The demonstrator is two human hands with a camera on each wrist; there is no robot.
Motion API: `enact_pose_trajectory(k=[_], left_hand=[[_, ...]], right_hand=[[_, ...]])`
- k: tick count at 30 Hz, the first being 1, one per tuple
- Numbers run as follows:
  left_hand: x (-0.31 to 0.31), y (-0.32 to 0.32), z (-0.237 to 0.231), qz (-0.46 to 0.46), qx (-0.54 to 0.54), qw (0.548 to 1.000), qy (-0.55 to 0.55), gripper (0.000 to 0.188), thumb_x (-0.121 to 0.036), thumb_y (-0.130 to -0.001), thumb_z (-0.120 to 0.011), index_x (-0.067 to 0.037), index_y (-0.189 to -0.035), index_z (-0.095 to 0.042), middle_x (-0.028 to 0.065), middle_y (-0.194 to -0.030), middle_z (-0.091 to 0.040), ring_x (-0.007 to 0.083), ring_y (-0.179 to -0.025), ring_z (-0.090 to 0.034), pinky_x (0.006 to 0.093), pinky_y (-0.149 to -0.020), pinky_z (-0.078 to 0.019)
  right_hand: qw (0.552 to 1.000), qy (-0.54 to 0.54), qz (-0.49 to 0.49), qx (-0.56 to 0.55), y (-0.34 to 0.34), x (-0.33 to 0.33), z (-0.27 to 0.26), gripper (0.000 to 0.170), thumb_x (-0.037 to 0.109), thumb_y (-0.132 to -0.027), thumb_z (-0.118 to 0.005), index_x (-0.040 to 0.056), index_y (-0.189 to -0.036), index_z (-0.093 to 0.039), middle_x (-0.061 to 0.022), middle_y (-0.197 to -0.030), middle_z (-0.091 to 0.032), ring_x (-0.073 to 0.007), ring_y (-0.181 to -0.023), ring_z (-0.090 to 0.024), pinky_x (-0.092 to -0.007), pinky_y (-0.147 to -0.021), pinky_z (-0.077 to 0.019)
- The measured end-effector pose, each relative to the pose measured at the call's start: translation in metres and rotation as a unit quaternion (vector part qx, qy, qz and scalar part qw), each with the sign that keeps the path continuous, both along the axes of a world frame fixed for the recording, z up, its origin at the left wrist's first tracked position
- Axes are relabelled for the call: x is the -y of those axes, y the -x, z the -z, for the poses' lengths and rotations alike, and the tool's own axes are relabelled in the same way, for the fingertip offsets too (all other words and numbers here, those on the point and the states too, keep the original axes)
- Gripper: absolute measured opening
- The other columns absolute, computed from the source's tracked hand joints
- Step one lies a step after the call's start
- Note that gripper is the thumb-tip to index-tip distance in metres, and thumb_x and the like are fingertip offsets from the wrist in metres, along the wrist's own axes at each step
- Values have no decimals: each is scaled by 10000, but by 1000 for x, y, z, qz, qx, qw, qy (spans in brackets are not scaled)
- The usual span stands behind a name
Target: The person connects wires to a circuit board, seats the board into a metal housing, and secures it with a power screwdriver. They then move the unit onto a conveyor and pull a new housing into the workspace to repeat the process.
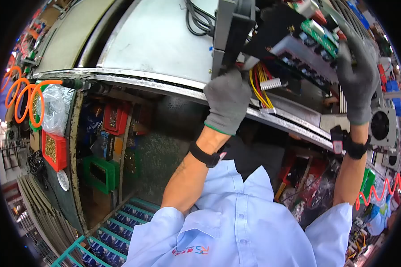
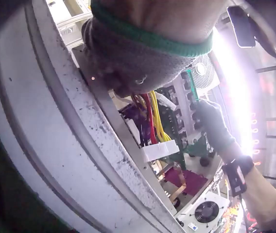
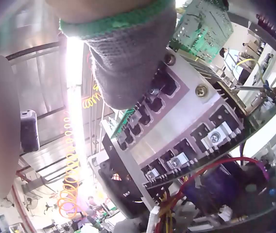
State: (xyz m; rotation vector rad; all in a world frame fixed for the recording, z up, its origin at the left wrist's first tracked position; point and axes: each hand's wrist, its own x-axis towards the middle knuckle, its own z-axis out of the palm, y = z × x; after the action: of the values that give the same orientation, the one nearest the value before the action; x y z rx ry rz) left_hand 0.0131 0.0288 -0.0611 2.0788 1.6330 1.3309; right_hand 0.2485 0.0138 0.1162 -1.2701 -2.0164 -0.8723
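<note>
The grey-gloved right hand, nearer, grips the edge of the green, pale-plated circuit-board assembly just to its left, long axis slanting. Beside yellow-and-red wires, the grey-gloved left hand curls; what it holds is hidden.

Along the outer edge of a dark, flat side table, a red plastic bin of small brass-coloured parts sits beside a crumpled clear plastic bag — an orange coiled hose loops near it. Below the front edge of the pale metal bench are a green plastic bin and a teal rack holding blue components.
</note>
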Motion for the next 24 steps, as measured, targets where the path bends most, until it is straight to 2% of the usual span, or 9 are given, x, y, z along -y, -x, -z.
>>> enact_pose_trajectory(k=[3, 4, 6, 8, 12, 16, 19, 20, 24], left_hand=[[0, 1, -9, 9, -4, 1000, 10, 181, -167, -815, -755, -56, -741, -632, 198, -633, -628, 418, -648, -669, 487, -586, -531], [0, 0, -9, 7, 0, 1000, 3, 172, -169, -815, -756, -55, -755, -642, 200, -640, -633, 417, -651, -672, 484, -588, -534], [0, 1, -11, 7, -18, 1000, 4, 152, -174, -815, -758, -49, -813, -670, 204, -664, -653, 409, -665, -686, 467, -596, -545], [0, 1, -7, 9, -20, 1000, -20, 162, -204, -823, -725, -56, -811, -660, 171, -638, -651, 383, -642, -692, 467, -578, -542], [-1, 4, -5, 15, -28, 999, -32, 165, -209, -823, -704, -54, -812, -651, 146, -623, -652, 369, -627, -694, 463, -569, -541], [1, 4, -6, 7, -32, 999, -24, 147, -165, -801, -752, -57, -791, -653, 169, -631, -645, 378, -624, -685, 450, -563, -532], [1, 4, -4, 19, -6, 999, -29, 182, -210, -798, -715, -70, -729, -623, 157, -589, -613, 395, -585, -653, 484, -542, -509], [4, 5, -2, 11, -18, 999, -25, 189, -209, -783, -721, -78, -697, -614, 168, -582, -601, 400, -590, -650, 487, -542, -506], [1, 13, 15, 28, -37, 998, -50, 151, -176, -792, -706, -67, -715, -633, 181, -621, -622, 408, -617, -655, 498, -562, -511]], right_hand=[[999, 28, 39, 16, -16, -3, 1, 353, 129, -935, -651, 75, -1278, -714, -149, -1149, -745, -245, -947, -711, -370, -877, -523], [999, 16, 30, 23, -11, -7, 0, 362, 148, -906, -653, 98, -1256, -728, -107, -1045, -743, -247, -887, -700, -374, -833, -527], [997, 29, 66, -5, 29, 1, -10, 340, 88, -859, -599, 8, -1161, -733, -170, -791, -650, -256, -704, -665, -371, -702, -502], [993, 44, 77, -76, 35, 2, -5, 327, 44, -828, -561, -52, -1091, -731, -193, -657, -590, -248, -581, -634, -357, -575, -470], [995, 12, 68, -71, 36, 2, -2, 316, 46, -820, -562, -54, -1066, -734, -199, -670, -614, -252, -587, -646, -350, -588, -487], [997, 9, 70, -8, 37, 10, -11, 315, 53, -803, -574, -53, -1050, -738, -246, -789, -683, -342, -671, -696, -380, -642, -535], [989, 51, 27, -137, 25, 2, -2, 317, 55, -794, -583, -49, -1052, -734, -231, -810, -692, -359, -709, -696, -390, -658, -537], [1000, 13, 14, 0, 19, 2, -5, 312, 56, -796, -588, -50, -1056, -725, -208, -793, -678, -346, -712, -687, -392, -656, -532], [1000, 8, 19, -5, 24, 12, 10, 315, 56, -787, -609, -24, -1067, -728, -165, -712, -600, -334, -649, -635, -423, -626, -504]])
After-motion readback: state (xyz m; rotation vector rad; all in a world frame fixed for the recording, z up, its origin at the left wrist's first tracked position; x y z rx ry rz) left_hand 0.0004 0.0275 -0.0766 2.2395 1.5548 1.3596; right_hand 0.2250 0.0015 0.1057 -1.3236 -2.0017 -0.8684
